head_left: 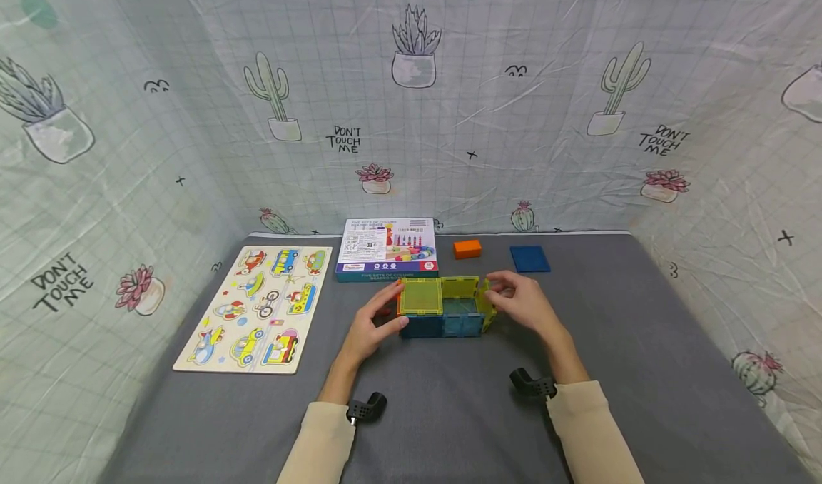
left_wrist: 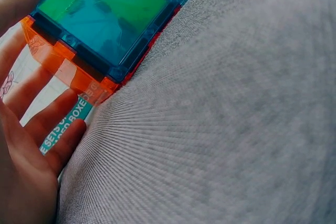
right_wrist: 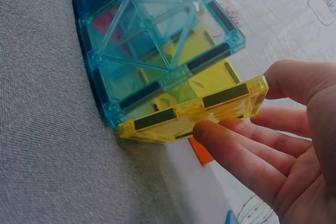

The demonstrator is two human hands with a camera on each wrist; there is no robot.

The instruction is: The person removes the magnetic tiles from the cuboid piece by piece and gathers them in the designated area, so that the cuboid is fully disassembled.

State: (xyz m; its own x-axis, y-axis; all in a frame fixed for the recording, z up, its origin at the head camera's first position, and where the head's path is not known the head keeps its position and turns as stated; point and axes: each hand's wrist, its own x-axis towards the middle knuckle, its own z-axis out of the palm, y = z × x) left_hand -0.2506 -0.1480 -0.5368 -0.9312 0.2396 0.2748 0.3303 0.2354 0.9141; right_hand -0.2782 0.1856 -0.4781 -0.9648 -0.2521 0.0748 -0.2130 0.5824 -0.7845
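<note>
A box of see-through magnetic tiles (head_left: 420, 326) stands on the table between the hands. Its front is blue, its left end orange, and a yellow tile (head_left: 422, 295) covers the left half of its top. The right half is uncovered. My left hand (head_left: 368, 330) holds the left end, thumb at the blue front's upper corner, fingers along the orange end tile (left_wrist: 58, 61). At the right end, a yellow tile (right_wrist: 210, 106) leans outward from the blue tile (right_wrist: 157, 35). My right hand (head_left: 523, 302) pinches this tile near its upper edge, fingers against the outer face.
Behind the tiles lie a boxed bead set (head_left: 388, 252), an orange block (head_left: 467, 249) and a dark blue square (head_left: 530, 259). A wooden vehicle puzzle board (head_left: 218, 327) lies at left. Patterned cloth (head_left: 475, 113) hangs at the back and sides.
</note>
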